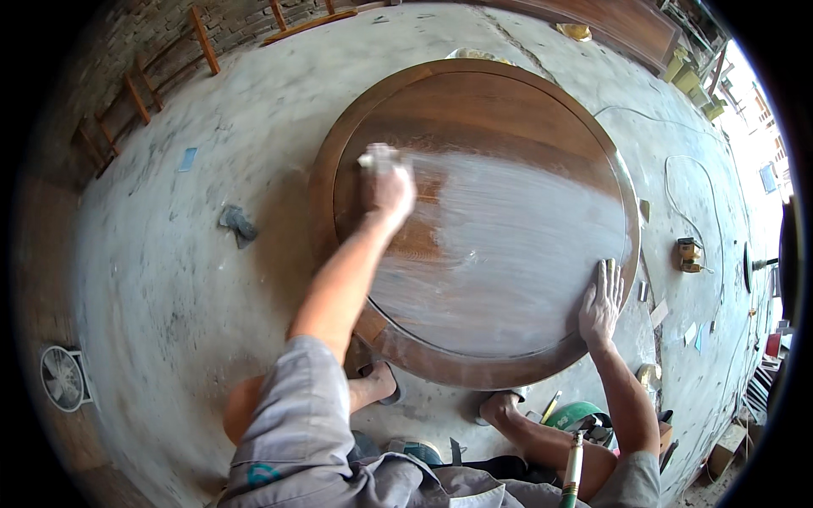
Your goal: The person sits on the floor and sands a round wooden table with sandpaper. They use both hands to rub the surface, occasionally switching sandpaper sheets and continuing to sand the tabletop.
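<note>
A large round wooden tabletop point(500, 97) lies before me, brown at its far side and along its rim. A whitish, streaky film point(525, 245) covers much of its middle and near part. My left hand point(389, 186) is at the tabletop's left side, blurred by motion. Its fingers are closed and pressed down on a small pale thing too smeared to name. Bare brown wood shows just right of and below that hand. My right hand point(601, 306), dusted white, rests flat with fingers stretched out on the right near edge.
A grey crumpled cloth point(238, 225) and a blue sheet point(187, 159) lie on the concrete floor at left. A white fan point(64, 378) stands far left. Right of the tabletop are a small yellowish power tool point(690, 254) and a cord point(677, 190). A green bowl-like container point(576, 413) sits near my leg.
</note>
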The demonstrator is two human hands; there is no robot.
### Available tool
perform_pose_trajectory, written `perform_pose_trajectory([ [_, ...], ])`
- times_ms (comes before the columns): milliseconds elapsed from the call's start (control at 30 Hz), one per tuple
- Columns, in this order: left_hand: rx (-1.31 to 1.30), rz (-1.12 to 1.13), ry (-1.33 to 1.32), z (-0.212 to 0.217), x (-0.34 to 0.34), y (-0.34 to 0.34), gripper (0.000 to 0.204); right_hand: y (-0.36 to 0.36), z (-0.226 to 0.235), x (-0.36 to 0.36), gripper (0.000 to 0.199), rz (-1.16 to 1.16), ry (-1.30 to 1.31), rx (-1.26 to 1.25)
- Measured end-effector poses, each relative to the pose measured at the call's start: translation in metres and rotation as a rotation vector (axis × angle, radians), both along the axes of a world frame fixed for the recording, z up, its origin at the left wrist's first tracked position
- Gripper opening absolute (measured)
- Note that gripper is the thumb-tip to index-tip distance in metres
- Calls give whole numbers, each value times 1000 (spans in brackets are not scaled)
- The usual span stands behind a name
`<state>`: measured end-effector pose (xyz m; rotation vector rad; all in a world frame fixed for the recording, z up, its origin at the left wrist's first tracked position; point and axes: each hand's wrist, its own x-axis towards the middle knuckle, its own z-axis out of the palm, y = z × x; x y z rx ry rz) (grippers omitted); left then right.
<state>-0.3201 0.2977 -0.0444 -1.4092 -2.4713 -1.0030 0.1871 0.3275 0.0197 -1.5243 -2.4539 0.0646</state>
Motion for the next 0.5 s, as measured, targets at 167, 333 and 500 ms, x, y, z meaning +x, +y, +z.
perform_pose_trajectory([
  [167,-117,6,-290,32,114,49,64,0,0,13,59,-25,-59,15],
  [333,-36,-246,-80,2,74,39,28,-1,1,5,59,-18,-36,-6],
  [500,-151,94,-150,37,25,20,48,-1,4,11,59,-38,-32,13],
])
